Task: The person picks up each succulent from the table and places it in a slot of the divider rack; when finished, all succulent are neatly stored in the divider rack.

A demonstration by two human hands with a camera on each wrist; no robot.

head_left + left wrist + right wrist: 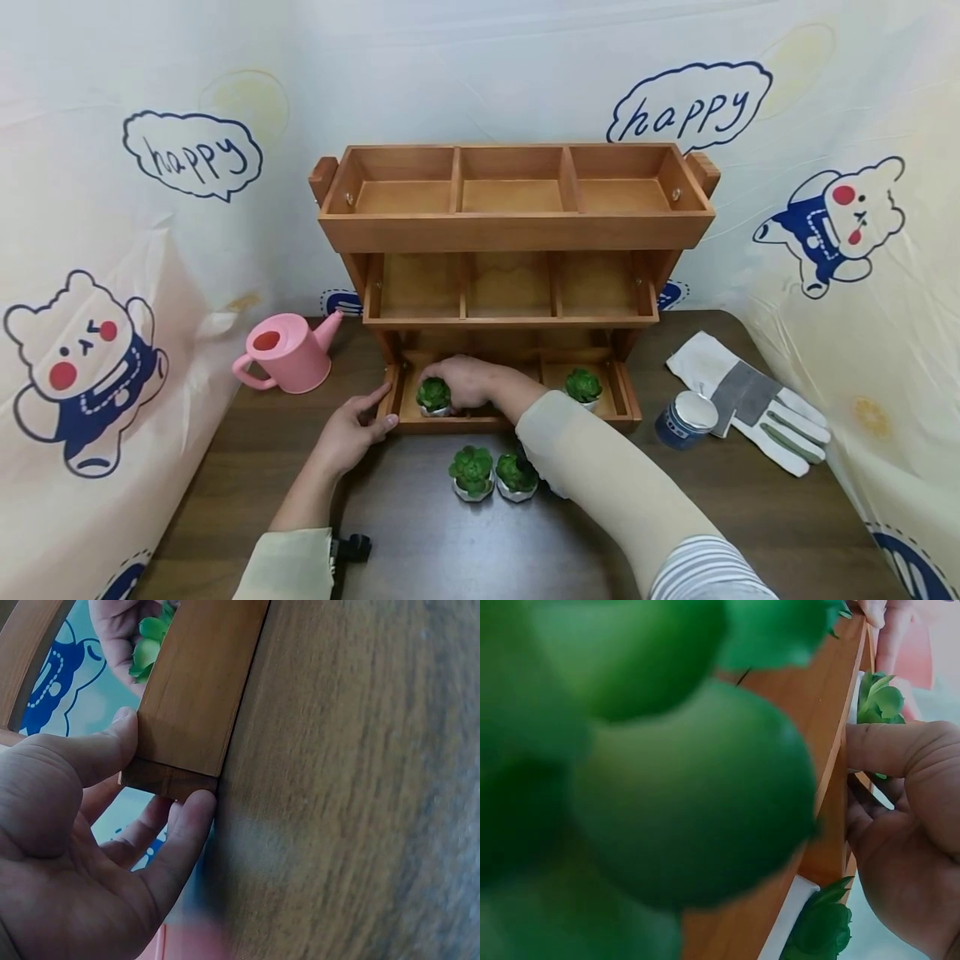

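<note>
A three-tier wooden planter shelf (pixel 517 233) stands at the back of the table. My left hand (pixel 352 433) grips the front left corner of its lowest tray, thumb on one side and fingers on the other (pixel 90 847). Inside that tray's left part, my right hand (pixel 467 382) holds a small potted succulent (pixel 433 396) from its right side. The succulent's white pot is partly hidden by the tray's front board, and my thumb (pixel 892 746) crosses in front of the leaves. Another potted succulent (pixel 583 386) sits in the tray's right compartment.
Two potted succulents (pixel 472 472) (pixel 517 475) stand on the table before the shelf, with another white pot mostly hidden by my right sleeve. A pink watering can (pixel 288 354) is at left. A blue tin (pixel 686 419) and white-grey gloves (pixel 750 404) lie at right.
</note>
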